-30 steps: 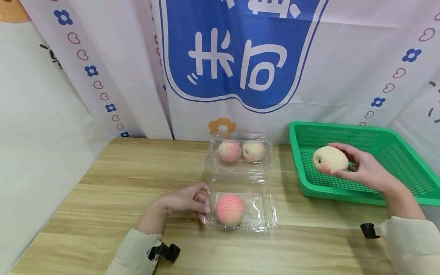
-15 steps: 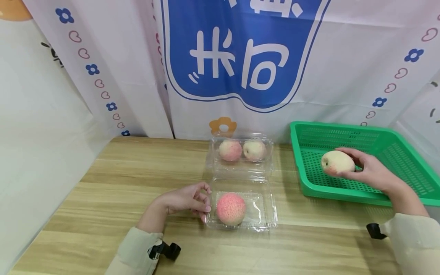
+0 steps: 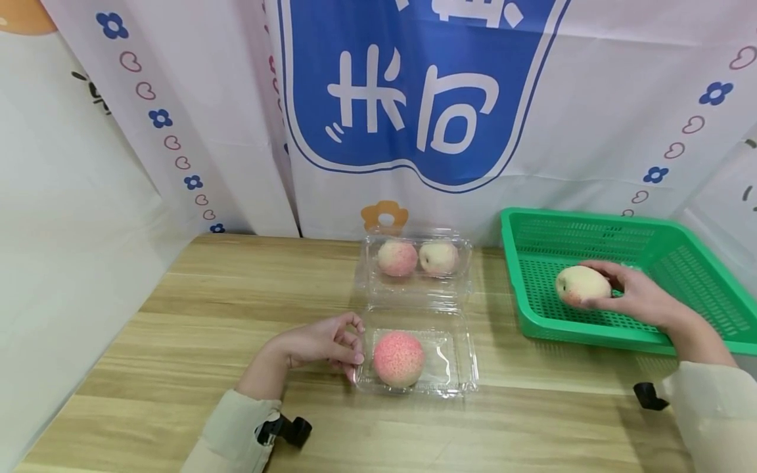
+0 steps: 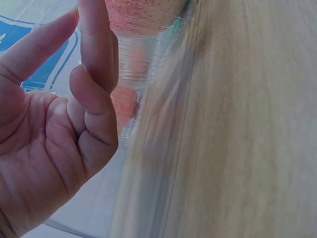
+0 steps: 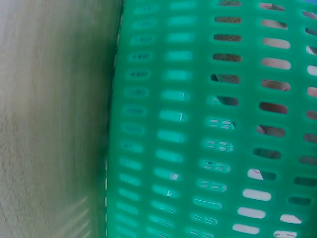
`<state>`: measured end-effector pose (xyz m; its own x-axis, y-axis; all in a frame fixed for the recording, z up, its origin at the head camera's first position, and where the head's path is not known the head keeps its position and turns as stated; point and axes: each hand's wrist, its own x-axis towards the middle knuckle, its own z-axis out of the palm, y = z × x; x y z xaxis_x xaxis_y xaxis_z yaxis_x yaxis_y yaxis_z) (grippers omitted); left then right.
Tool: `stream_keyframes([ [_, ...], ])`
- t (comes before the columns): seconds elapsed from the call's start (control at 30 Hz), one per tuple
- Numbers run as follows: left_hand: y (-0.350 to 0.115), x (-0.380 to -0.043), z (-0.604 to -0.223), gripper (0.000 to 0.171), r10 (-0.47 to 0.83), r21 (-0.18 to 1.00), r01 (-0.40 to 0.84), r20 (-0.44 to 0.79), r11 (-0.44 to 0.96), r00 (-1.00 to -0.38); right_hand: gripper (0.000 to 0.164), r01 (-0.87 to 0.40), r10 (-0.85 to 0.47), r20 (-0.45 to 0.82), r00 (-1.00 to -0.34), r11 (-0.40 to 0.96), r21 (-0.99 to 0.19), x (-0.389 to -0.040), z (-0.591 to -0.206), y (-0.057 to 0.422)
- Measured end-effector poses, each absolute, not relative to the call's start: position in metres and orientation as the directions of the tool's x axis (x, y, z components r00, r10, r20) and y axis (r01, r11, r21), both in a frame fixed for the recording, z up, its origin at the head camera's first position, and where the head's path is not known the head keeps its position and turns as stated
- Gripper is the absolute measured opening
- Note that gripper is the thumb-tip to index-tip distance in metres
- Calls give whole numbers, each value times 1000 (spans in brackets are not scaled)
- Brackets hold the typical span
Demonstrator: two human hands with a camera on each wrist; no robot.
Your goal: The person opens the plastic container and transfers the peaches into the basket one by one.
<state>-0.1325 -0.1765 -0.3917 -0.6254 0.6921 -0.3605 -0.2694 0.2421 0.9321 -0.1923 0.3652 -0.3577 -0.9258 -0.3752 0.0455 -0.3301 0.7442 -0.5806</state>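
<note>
My right hand (image 3: 641, 299) grips a pale yellow peach (image 3: 582, 286) with a pink blush, low inside the green plastic basket (image 3: 591, 335). In the right wrist view the slotted basket wall (image 5: 193, 114) hides most of the hand and peach. My left hand (image 3: 328, 341) pinches the left edge of an opened clear plastic clamshell box (image 3: 440, 391) between thumb and fingers. A pink speckled peach (image 3: 399, 358) sits in the box's near half, on the left. Two more peaches, one pink (image 3: 397, 257) and one pale (image 3: 438, 257), show within the outline of its far half.
The box and basket stand on a wood-grain table (image 3: 236, 295). A white cloth with a blue printed shape (image 3: 402, 144) hangs behind the table's back edge. The basket's raised rim surrounds my right hand.
My right hand has moved slightly right and lower into the basket, carrying the pale peach. The left hand and the box have stayed in place.
</note>
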Motion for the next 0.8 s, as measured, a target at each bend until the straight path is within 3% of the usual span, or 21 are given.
stream_keyframes([
  [0.8, -177, -132, -393, 45, 702, 936, -271, -348, 224, -621, 67, -288, -428, -126, -895, 769, -570, -197, -364, 366],
])
